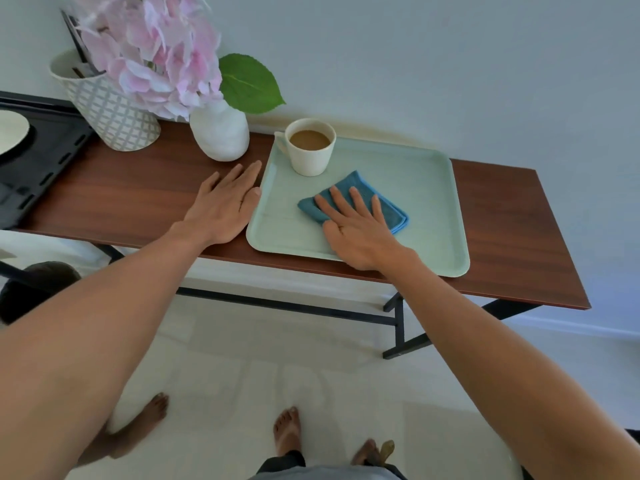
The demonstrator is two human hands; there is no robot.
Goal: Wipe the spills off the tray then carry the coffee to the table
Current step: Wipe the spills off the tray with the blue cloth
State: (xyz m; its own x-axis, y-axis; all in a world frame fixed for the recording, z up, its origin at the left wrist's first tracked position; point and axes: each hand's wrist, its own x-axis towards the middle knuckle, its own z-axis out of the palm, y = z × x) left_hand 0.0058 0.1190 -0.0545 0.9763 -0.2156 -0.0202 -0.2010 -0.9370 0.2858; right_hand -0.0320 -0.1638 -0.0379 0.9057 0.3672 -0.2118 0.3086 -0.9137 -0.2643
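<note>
A pale green tray point(422, 188) lies on a narrow brown wooden console table point(145, 188). At the tray's far left corner stands a cream cup of milky coffee point(310, 147), upright with its handle to the left. A folded blue cloth point(389, 209) lies in the middle of the tray. My right hand point(356, 226) presses flat on the cloth with straight, spread fingers. Flat on the tabletop, my left hand point(221, 206) touches the tray's left edge with its thumb side. I see no clear spill on the bare tray surface.
A white vase point(220, 133) with pink flowers and a green leaf stands just left of the cup. A patterned white pot point(110, 112) sits farther left, beside a black rack point(38, 157). The wall runs right behind the table. Bare feet stand on the pale floor.
</note>
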